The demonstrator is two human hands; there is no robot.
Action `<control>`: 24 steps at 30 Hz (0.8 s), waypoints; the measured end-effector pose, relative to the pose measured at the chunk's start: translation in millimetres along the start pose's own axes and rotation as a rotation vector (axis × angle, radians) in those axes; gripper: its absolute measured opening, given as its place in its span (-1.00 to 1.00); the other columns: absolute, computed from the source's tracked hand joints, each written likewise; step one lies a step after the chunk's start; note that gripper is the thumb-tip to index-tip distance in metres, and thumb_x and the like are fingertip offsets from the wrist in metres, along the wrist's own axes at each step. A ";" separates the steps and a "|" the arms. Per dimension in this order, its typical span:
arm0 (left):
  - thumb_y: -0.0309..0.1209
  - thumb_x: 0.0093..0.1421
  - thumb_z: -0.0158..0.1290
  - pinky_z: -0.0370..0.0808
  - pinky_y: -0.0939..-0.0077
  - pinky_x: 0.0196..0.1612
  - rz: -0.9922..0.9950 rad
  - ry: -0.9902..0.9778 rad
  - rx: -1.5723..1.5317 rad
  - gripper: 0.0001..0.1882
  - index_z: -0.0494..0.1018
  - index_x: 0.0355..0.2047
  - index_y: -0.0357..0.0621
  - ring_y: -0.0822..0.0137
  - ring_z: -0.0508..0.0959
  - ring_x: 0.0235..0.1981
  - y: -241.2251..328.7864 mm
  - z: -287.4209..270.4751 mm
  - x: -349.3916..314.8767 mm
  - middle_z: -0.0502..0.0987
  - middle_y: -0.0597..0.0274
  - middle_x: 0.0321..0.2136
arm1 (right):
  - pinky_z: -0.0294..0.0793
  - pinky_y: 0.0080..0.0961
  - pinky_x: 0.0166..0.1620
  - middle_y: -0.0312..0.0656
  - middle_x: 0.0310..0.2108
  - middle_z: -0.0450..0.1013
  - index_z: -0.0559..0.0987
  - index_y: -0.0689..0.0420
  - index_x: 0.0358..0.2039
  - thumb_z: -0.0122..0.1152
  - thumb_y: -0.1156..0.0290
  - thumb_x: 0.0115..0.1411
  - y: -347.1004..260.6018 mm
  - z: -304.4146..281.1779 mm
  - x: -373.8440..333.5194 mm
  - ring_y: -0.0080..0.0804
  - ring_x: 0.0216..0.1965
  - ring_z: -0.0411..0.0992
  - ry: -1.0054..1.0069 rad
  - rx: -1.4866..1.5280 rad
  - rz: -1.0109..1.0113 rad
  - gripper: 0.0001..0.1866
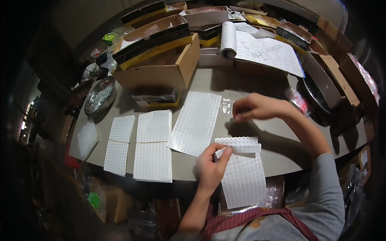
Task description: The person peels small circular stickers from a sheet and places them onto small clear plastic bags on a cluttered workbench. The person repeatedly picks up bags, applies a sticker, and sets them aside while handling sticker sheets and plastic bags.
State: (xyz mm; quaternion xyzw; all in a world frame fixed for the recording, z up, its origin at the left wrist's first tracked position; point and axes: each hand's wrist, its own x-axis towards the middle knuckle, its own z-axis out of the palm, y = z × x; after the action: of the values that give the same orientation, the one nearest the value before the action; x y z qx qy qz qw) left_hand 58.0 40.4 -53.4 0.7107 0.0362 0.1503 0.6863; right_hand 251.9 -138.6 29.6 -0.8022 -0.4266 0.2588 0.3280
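My left hand (212,166) pinches a white sheet of small round stickers (243,182) at the table's front edge. The sheet's upper part is folded over into a narrow strip with small printed marks, and its lower part hangs toward my lap. My right hand (261,107) is raised above the table, farther away, fingers curled together; anything between them is too small to make out. Just left of its fingertips lie small clear plastic bags (226,106). A larger sticker sheet (197,120) lies flat, left of the bags.
Two banded stacks of printed sheets, a wide one (154,148) and a narrow one (119,145), lie at left. Beyond them are a metal bowl (100,95) of small clear pieces and a plastic bag (87,138). Cardboard boxes (161,74) and an open notepad (267,50) stand behind.
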 end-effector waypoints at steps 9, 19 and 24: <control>-0.30 0.26 0.26 0.07 0.64 -0.59 -0.023 0.012 0.055 -0.81 0.62 -0.32 -0.17 0.70 0.21 -0.64 -5.3 -1.9 0.9 0.41 0.56 -0.65 | 0.49 -0.14 -0.18 0.04 -0.38 0.50 0.51 0.25 -0.34 0.30 0.43 0.13 -32.9 31.9 -33.9 0.07 -0.28 0.52 -0.024 -0.287 -0.092 -0.82; -0.34 0.27 0.26 0.07 0.65 -0.60 -0.022 0.021 0.036 -0.83 0.61 -0.32 -0.19 0.71 0.19 -0.65 -1.3 1.8 0.3 0.44 0.57 -0.63 | 0.53 -0.16 -0.24 -0.13 -0.42 0.42 0.47 0.14 -0.46 0.37 0.48 -0.14 -25.2 56.0 -54.0 -0.04 -0.30 0.48 0.200 -0.620 -0.331 -0.77; -0.34 0.27 0.26 0.06 0.66 -0.60 -0.016 0.025 0.032 -0.83 0.61 -0.32 -0.22 0.71 0.18 -0.65 -6.5 0.6 1.0 0.44 0.56 -0.64 | 0.56 -0.32 -0.28 -0.09 -0.44 0.51 0.57 0.22 -0.35 0.33 0.47 0.03 -20.1 24.5 -44.2 -0.20 -0.35 0.55 0.157 -0.320 -0.292 -0.83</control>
State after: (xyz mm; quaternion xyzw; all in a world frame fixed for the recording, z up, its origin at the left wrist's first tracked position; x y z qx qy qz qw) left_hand 60.1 40.4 -59.7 0.7193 0.0528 0.1531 0.6756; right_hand 202.3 -160.4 34.6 -0.7914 -0.5469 0.0745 0.2627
